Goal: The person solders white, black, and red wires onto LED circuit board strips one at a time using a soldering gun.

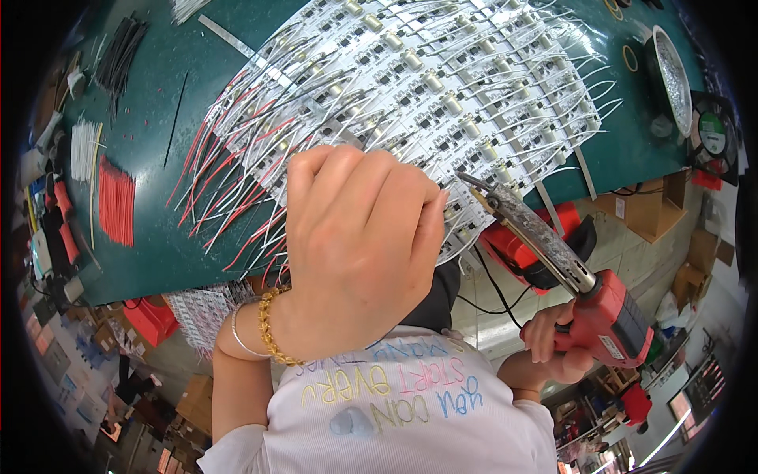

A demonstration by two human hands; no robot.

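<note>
My left hand (359, 237) is closed, knuckles up, over the near edge of a large panel of white circuit boards (505, 71). Its fingertips are mostly hidden, so what they pinch cannot be made out. Wrapped round the red handle of a soldering gun (620, 320) is my right hand (549, 340). The gun's long metal barrel points up and left, its tip close to the boards beside my left hand. Rows of small components cover the boards. White, black and red wires (207, 178) stick out from their edges, thickest at the left.
On the green table (158, 265) lie bundles of red wires (116, 201), white wires (84, 150) and black wires (122, 55) at the left. A round metal bowl (669, 79) and a solder spool (712, 133) are at the far right. Below stand a red stool (509, 249) and a cardboard box (651, 209).
</note>
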